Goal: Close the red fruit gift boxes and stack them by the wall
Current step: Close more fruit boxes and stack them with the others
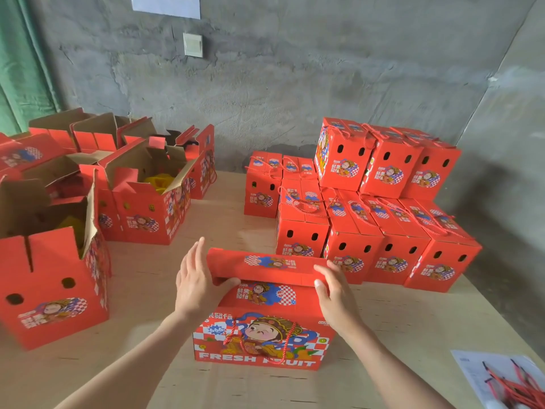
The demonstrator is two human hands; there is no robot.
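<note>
Obs.: one red gift box (264,335) stands on the wooden table (141,293), near edge, centre, "FRESH FRUIT" face toward the person, red cord handle hanging down that face. Near top panel is folded down; the far top flap (265,265) stands partly raised above it, not yet flat.

Left hand (196,283): fingers straight and together, laid against the flap's left end; thumb reaches in under the flap's near edge. Right hand (333,293): fingers extended over the flap's right end, thumb on its near face. Neither hand is fisted; both lie spread against the flap, which spans the gap between them. The box body sits below and between the two wrists.

Closed boxes (383,231) are stacked at the right against the grey concrete wall (265,98), two tiers at the corner, a single tier in front; the front row is just beyond the right hand.

Open boxes (147,208) with flaps up crowd the left side of the table; yellow contents show in two of them.

Lower right corner: a paper sheet (472,370) with loose red cords (519,388) lying on it.
</note>
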